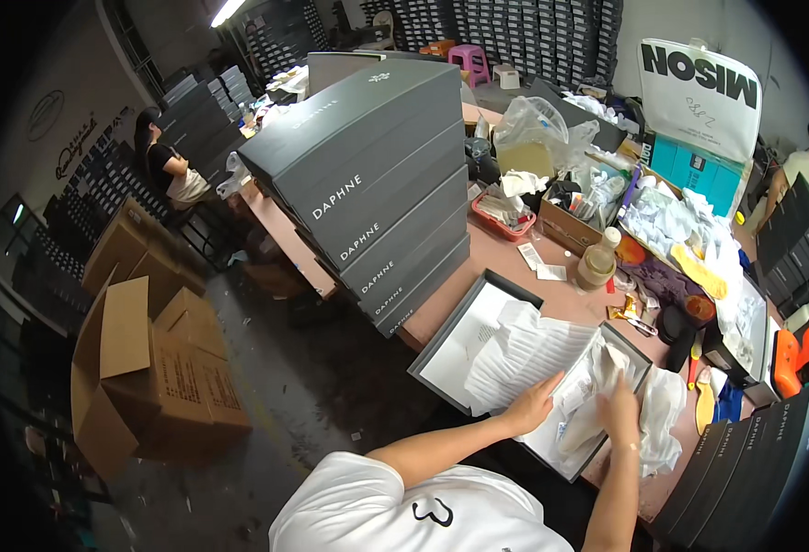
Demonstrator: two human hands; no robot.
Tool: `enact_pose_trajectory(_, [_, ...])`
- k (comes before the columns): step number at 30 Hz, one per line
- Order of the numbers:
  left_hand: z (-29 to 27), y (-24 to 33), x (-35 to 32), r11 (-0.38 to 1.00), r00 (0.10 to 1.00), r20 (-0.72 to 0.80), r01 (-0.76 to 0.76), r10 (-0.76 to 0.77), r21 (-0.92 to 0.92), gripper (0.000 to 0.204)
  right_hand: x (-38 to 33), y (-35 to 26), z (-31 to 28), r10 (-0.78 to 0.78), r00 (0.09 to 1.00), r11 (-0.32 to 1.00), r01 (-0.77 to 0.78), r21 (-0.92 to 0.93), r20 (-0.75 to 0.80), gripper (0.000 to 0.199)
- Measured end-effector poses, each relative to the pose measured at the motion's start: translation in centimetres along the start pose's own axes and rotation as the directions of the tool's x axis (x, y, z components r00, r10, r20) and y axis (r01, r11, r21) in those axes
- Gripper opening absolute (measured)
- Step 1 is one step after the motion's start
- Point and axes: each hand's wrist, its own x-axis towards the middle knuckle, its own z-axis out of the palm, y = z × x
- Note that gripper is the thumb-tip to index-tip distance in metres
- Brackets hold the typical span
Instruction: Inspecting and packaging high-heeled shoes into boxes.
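On the table in front of me lies an open dark grey shoe box (565,467) with white paper inside. Beside it on the left is its lid (455,354), white inside, with ribbed white tissue paper (533,345) spread across lid and box. My left hand (531,407) is closed at the near edge of this tissue, beside the box wall. My right hand (618,409) reaches into the right side of the box, over a crumpled whitish wrapping (584,432). Its fingers are blurred, and whatever lies under the wrapping is hidden. More crumpled tissue (662,419) rests against the box's right side.
A tall stack of dark shoe boxes (386,184) stands at the left table edge; more boxes (745,460) are at the near right. A bottle (597,262), an orange tape dispenser (795,359) and paper heaps crowd the right. Cartons (160,377) stand on the floor. A person (170,166) sits far left.
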Motion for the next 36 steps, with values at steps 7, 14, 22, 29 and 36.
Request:
enact_pose_trajectory(7, [-0.6,-0.4,-0.2,1.0,0.996,-0.085,-0.025,0.025,-0.001,0.059,3.1,1.7,1.8,-0.021,0.978,0.965,0.074,0.251,-0.21,0.078])
enact_pose_trajectory(14, [-4.6,2.1,-0.7,0.971,0.972,-0.09,-0.203,0.215,0.126,0.051,-1.6,10.0,-6.9,-0.028,0.935,0.996,0.058,0.073,-0.354,0.077])
enact_pose_trajectory(22, [-4.4,6.6,1.0,0.936,0.95,0.076,-0.311,0.303,0.165,0.028,2.2,10.8,-2.3,0.135,0.982,0.982,-0.114,0.151,-0.133,0.08])
enact_pose_trajectory(29, [-3.4,5.7,1.3,0.734,0.887,0.405,-0.425,0.221,0.531,0.04,2.7,9.5,1.6,0.21,0.972,0.924,-0.234,-0.302,-0.108,0.061])
enact_pose_trajectory(36, [-6.8,0.6,-0.2,0.82,0.928,0.311,-0.337,0.206,0.462,0.042,0.9,15.5,-2.0,0.296,0.943,0.824,-0.333,-0.457,-0.154,0.052])
